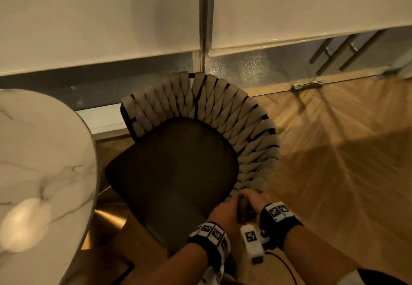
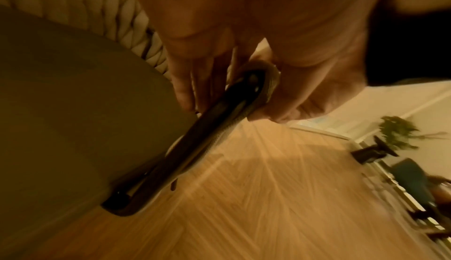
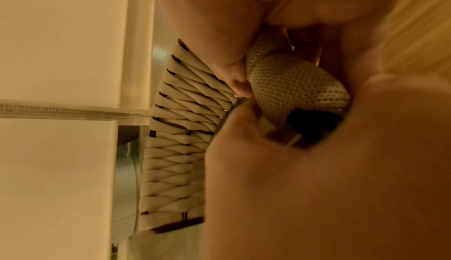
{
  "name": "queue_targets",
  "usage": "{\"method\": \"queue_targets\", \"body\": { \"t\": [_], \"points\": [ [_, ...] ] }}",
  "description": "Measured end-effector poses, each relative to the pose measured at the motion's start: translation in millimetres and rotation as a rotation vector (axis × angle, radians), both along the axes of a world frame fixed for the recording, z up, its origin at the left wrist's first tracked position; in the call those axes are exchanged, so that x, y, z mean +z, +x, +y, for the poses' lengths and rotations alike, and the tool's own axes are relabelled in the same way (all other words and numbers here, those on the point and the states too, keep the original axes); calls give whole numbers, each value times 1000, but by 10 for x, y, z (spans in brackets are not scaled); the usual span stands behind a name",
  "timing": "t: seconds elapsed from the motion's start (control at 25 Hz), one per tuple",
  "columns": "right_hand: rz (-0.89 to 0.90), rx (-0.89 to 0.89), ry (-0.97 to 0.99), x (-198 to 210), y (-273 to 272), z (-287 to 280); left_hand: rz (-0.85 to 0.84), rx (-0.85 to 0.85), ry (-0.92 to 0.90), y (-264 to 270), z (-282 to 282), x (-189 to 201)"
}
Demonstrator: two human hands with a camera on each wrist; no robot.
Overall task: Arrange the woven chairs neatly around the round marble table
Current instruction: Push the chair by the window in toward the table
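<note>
A woven chair [image 1: 223,115] with a beige braided back and a dark seat cushion [image 1: 171,173] stands just right of the round marble table [image 1: 40,162]. Both hands meet at the near end of its curved back. My left hand [image 1: 223,214] grips the dark frame end [image 2: 219,125], with fingers curled around it in the left wrist view. My right hand [image 1: 254,202] grips the same end from the right; in the right wrist view its fingers [image 3: 229,67] curl round a mesh-covered strap [image 3: 292,90]. The chair's legs are hidden.
A wall with pale roller blinds [image 1: 100,17] and a glass panel runs behind the chair. Wooden parquet floor [image 1: 345,162] spreads to the right. A glass door with metal handles [image 1: 334,50] is at the far right. A plant [image 2: 400,134] stands far off.
</note>
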State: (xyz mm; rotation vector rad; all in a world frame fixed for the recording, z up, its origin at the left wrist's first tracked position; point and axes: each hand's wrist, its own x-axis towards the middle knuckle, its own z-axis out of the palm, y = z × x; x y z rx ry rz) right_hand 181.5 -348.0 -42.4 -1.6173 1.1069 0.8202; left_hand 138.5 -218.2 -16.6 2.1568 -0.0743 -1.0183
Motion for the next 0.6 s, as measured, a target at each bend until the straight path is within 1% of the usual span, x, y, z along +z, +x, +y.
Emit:
{"method": "queue_targets", "body": {
  "t": [0.08,0.2,0.32,0.4,0.48,0.56,0.6],
  "points": [
    [35,-46,64,-85,-146,116,42,-7,90,-42,20,-119],
    [61,-67,124,-158,-320,176,78,-19,114,-127,39,-217],
    [130,-86,207,-214,-477,121,66,-61,150,-277,6,-283],
    [160,-82,244,-177,-503,52,25,-38,160,-366,2,-318],
    [150,-100,193,-149,-364,-86,-19,-38,192,-440,35,-326],
    [33,-101,35,-184,-47,-285,-6,-93,260,-545,107,-338],
    [-38,-54,-52,-217,149,-371,19,-98,268,-590,164,-347]
  ]
}}
